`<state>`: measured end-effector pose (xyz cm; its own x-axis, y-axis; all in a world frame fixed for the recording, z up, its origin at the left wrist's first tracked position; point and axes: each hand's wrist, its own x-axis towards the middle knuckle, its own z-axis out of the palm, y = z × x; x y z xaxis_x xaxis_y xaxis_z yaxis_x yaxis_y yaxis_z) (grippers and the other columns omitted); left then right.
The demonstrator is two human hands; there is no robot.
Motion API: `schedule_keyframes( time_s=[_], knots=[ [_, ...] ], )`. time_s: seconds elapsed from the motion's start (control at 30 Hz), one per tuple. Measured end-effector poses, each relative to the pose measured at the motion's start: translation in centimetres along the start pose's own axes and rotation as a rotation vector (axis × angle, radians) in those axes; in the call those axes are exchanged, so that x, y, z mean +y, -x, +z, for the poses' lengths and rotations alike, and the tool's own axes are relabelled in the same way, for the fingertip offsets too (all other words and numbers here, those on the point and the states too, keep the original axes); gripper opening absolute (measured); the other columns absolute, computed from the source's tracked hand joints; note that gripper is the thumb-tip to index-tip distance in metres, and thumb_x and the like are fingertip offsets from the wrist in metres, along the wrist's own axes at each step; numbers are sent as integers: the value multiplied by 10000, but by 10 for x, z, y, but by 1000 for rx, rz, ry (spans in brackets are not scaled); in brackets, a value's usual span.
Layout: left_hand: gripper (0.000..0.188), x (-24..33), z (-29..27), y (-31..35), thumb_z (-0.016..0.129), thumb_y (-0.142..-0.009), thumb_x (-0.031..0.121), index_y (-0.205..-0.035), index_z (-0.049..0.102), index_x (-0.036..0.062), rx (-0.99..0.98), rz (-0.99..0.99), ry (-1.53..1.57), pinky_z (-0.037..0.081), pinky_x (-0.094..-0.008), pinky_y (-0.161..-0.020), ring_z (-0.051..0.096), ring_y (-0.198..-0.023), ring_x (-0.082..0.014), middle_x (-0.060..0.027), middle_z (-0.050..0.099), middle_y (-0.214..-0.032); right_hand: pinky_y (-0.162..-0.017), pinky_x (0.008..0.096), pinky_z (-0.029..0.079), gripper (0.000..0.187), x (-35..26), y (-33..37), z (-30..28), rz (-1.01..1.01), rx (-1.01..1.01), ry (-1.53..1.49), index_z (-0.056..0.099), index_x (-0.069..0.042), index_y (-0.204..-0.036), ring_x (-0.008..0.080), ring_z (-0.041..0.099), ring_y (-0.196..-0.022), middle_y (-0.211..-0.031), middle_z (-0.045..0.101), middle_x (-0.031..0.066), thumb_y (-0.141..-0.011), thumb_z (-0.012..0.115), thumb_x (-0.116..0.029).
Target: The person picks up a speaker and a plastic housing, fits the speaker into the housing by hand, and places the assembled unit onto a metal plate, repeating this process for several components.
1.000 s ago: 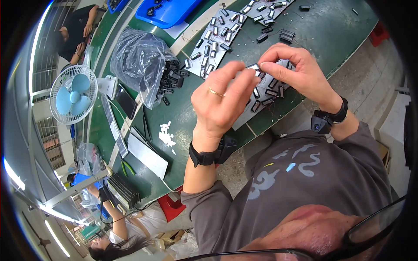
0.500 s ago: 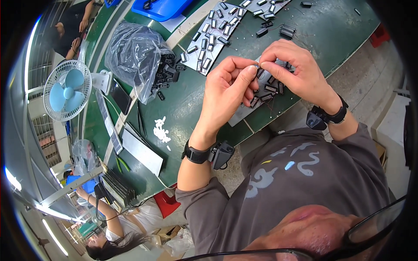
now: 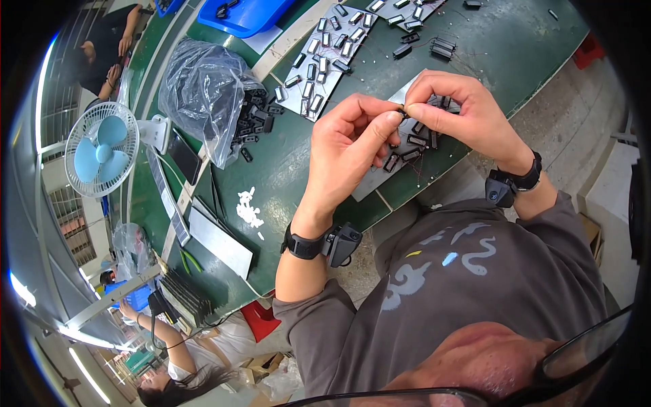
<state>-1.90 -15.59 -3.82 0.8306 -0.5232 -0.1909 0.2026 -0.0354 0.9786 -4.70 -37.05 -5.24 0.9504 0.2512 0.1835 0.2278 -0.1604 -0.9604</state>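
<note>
My left hand and my right hand meet over the near edge of the green bench, both closed in a pinch. Between their fingertips is a small black part, mostly covered by fingers. Beneath them, a grey plate carries several small black rectangular parts with thin wires. Farther off to the left, a second plate bears rows of similar parts with pale faces. A few loose black parts lie beyond my right hand.
Left on the bench are a clear plastic bag spilling black parts, small white pieces, a pale flat panel and green-handled pliers. A fan and blue tray stand farther out. Two other people sit left.
The bench scene has shifted slightly in view. My fingertips have moved a little around the small black part, and my right index finger and thumb are now closer together on it.
</note>
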Motion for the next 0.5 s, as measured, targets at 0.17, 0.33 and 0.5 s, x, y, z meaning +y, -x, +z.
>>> schedule_keyframes(
  time_s=[0.17,0.33,0.5],
  knots=[
    [156,-3,1,0,677,-973,147,-1047,660,11,11,53,17,445,-181,-522,556,-607,-41,-27,669,-785,-736,242,421,117,4,2,-1,205,-32,-228,621,-25,-868,63,517,-828,-896,599,-15,-944,648,-110],
    [149,-3,2,-1,677,-973,145,-1046,661,17,6,8,69,456,-185,-524,565,-608,-44,-34,672,-781,-717,225,408,121,6,2,1,190,-28,-303,617,-36,-864,50,501,-814,-894,592,-24,-953,645,-113],
    [137,-3,1,-1,671,-976,142,-1038,658,21,5,-10,93,454,-188,-521,561,-604,-44,-36,669,-780,-712,214,408,127,4,1,-2,278,-69,-375,619,-49,-880,40,498,-802,-895,587,-34,-964,641,-141]
  ],
)
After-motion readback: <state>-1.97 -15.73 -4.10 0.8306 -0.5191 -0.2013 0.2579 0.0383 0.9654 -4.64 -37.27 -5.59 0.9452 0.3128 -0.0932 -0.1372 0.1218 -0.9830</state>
